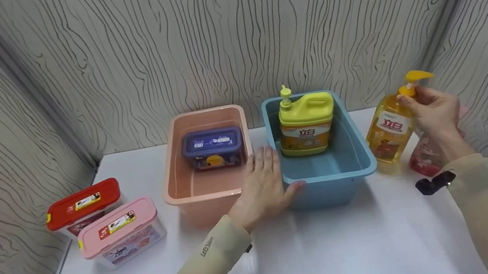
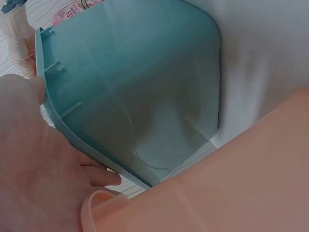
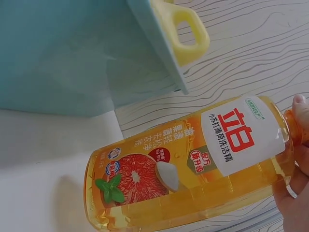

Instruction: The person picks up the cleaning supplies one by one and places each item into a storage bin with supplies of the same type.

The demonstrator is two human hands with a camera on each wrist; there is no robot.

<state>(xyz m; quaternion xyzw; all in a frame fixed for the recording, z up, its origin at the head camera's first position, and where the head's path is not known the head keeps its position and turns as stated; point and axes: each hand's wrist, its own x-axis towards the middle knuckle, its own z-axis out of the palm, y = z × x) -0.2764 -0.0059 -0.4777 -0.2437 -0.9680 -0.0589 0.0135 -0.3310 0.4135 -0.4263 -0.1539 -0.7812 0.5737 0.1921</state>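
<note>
My right hand (image 1: 438, 112) grips the neck of an amber pump bottle of dish soap (image 1: 380, 136), just below its orange pump head. The bottle leans, its base toward the blue bin (image 1: 325, 179); whether the base touches the table I cannot tell. In the right wrist view the dish soap bottle's label (image 3: 231, 135) faces the camera. My left hand (image 1: 261, 183) lies flat with straight fingers across the neighbouring rims of the blue bin and the salmon-pink bin (image 1: 204, 197). A yellow jug with a pump (image 1: 306, 121) stands inside the blue bin.
In the pink bin sits a dark blue lidded box (image 1: 213, 144). To the left are a red-lidded box (image 1: 84, 203) and a pink-lidded box (image 1: 120, 227). Partly hidden behind my right hand is a pink bottle (image 1: 425, 156). A patterned wall (image 1: 188, 42) borders the white table (image 1: 342, 249).
</note>
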